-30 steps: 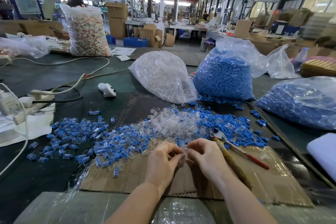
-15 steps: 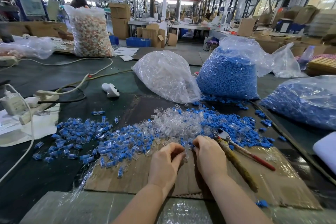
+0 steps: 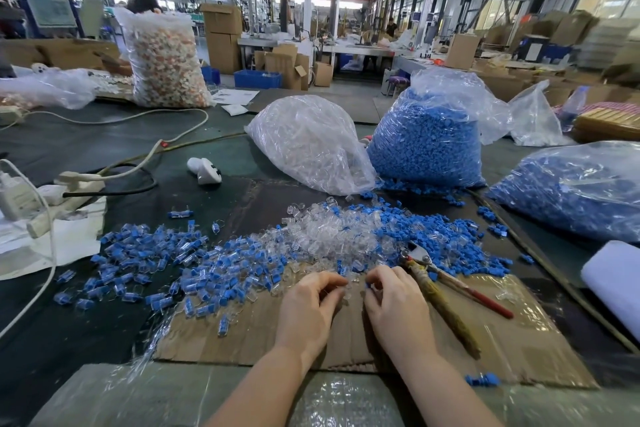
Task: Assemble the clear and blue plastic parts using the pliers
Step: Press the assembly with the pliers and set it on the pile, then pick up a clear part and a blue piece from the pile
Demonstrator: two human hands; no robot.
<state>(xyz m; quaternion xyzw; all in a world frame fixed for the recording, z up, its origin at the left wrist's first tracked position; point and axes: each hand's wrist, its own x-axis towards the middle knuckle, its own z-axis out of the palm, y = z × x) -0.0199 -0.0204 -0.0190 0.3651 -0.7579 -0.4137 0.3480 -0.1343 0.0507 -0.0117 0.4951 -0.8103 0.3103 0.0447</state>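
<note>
Head view, low centre: left hand [image 3: 311,302] pinches a clear part [image 3: 347,292], right hand [image 3: 391,302] a blue part [image 3: 367,285], mating them; idle pliers [image 3: 446,282] probably come next.

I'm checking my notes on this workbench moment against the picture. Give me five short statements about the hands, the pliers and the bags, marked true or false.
1. The pliers lie on the cardboard sheet, in neither hand. True.
2. The right hand pinches a small blue part. True.
3. The left hand grips the pliers. False: its fingertips curl round a small clear part.
4. The bag of clear parts stands right of the bag of blue parts. False: it stands to its left.
5. The pliers lie left of both hands. False: they lie to their right.
</note>
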